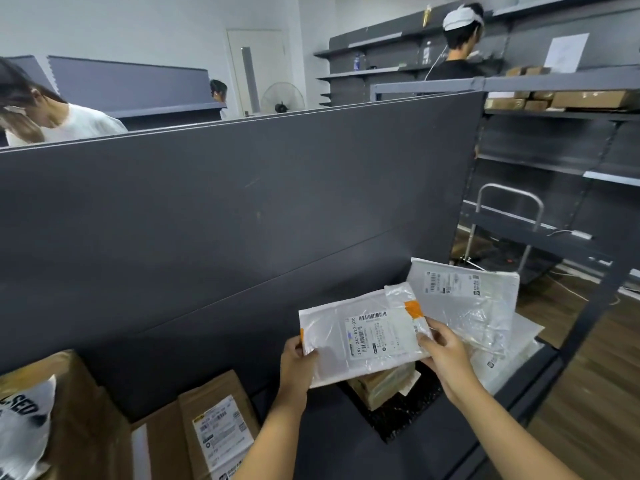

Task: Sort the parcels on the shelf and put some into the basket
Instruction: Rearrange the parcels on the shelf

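I hold a white plastic mailer parcel (360, 337) with a barcode label and orange tape above the dark shelf (329, 420). My left hand (296, 362) grips its left edge. My right hand (441, 351) grips its right edge. Behind it a larger white mailer (464, 292) leans against the shelf's back panel, with more white mailers (509, 355) under it. A small taped cardboard parcel (381, 384) lies below the held one. No basket is in view.
Cardboard boxes (214, 427) with labels and a white printed bag (24, 427) sit at the shelf's left. A tall grey back panel (242, 209) stands ahead. A metal trolley (505, 230) and more shelving stand at the right; other people work beyond.
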The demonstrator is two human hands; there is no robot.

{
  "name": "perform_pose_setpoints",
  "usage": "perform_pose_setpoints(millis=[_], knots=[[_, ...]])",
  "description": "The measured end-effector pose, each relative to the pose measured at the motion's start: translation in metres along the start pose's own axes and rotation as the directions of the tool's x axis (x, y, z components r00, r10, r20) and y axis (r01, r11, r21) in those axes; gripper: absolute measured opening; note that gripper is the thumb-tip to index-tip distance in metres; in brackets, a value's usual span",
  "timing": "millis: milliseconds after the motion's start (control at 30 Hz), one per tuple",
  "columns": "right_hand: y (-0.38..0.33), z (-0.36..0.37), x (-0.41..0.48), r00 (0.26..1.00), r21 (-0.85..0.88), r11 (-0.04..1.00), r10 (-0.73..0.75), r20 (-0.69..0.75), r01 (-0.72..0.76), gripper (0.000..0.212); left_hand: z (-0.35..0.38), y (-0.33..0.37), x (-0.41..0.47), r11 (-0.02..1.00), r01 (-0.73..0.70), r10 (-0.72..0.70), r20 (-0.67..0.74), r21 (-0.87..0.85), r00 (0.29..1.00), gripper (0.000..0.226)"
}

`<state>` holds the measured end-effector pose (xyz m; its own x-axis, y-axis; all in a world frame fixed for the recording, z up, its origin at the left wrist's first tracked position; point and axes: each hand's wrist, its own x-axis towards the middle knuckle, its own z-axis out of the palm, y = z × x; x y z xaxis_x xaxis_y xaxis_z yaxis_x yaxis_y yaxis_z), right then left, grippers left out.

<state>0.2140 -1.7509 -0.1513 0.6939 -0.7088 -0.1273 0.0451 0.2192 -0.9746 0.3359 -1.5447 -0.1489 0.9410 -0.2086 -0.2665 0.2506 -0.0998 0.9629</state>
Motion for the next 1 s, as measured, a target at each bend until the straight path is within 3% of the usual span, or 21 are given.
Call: perform_pose_setpoints(millis=[133, 200, 300, 400, 500, 600, 667, 733, 800, 867, 1000], knots=[[-0.003, 0.005, -0.006, 0.996, 0.019, 0.996, 0.086, 0.036, -0.087, 0.025, -0.010, 0.000, -0.004, 0.997, -0.039, 0.038, -0.007, -0.071, 0.999, 0.036], [-0.007, 0.003, -0.008, 0.967, -0.050, 0.977, 0.210, 0.146, -0.205, 0.029, -0.017, 0.003, -0.004, 0.994, -0.090, 0.090, -0.005, -0.066, 0.996, 0.040], [-0.010, -0.003, -0.015, 0.797, -0.187, 0.898, 0.439, 0.415, -0.398, 0.041, -0.029, 0.017, 0.001, 0.988, -0.153, 0.153, 0.020, -0.011, 0.988, 0.047], [-0.006, -0.003, -0.022, 0.665, -0.313, 0.844, 0.536, 0.520, -0.435, 0.038, -0.039, 0.043, 0.009, 0.965, -0.240, 0.232, 0.091, 0.101, 0.969, 0.055], [0.004, 0.007, -0.024, 0.694, -0.289, 0.866, 0.500, 0.518, -0.408, 0.041, -0.041, 0.067, 0.009, 0.932, -0.311, 0.286, 0.150, 0.186, 0.946, 0.052], [0.006, 0.023, -0.028, 0.765, -0.129, 0.909, 0.404, 0.503, -0.395, 0.042, -0.040, 0.079, 0.010, 0.920, -0.347, 0.346, 0.036, 0.183, 0.938, 0.056], [0.005, 0.033, -0.029, 0.807, 0.027, 0.918, 0.334, 0.487, -0.396, 0.042, -0.037, 0.077, 0.007, 0.950, -0.273, 0.274, 0.017, 0.153, 0.962, 0.074], [0.001, 0.043, -0.029, 0.838, 0.129, 0.917, 0.280, 0.468, -0.378, 0.040, -0.033, 0.068, 0.001, 0.992, -0.125, 0.120, 0.110, 0.032, 0.987, 0.081], [-0.002, 0.055, -0.030, 0.859, 0.183, 0.918, 0.240, 0.452, -0.353, 0.038, -0.027, 0.057, -0.006, 0.999, -0.007, 0.016, 0.252, -0.037, 0.968, 0.066], [-0.004, 0.065, -0.030, 0.864, 0.206, 0.916, 0.224, 0.451, -0.345, 0.036, -0.021, 0.049, -0.012, 1.000, -0.013, 0.018, 0.332, -0.019, 0.943, 0.040], [-0.004, 0.066, -0.032, 0.837, 0.164, 0.918, 0.243, 0.490, -0.362, 0.041, -0.018, 0.047, -0.016, 0.996, -0.066, 0.080, 0.308, -0.056, 0.948, 0.018]])
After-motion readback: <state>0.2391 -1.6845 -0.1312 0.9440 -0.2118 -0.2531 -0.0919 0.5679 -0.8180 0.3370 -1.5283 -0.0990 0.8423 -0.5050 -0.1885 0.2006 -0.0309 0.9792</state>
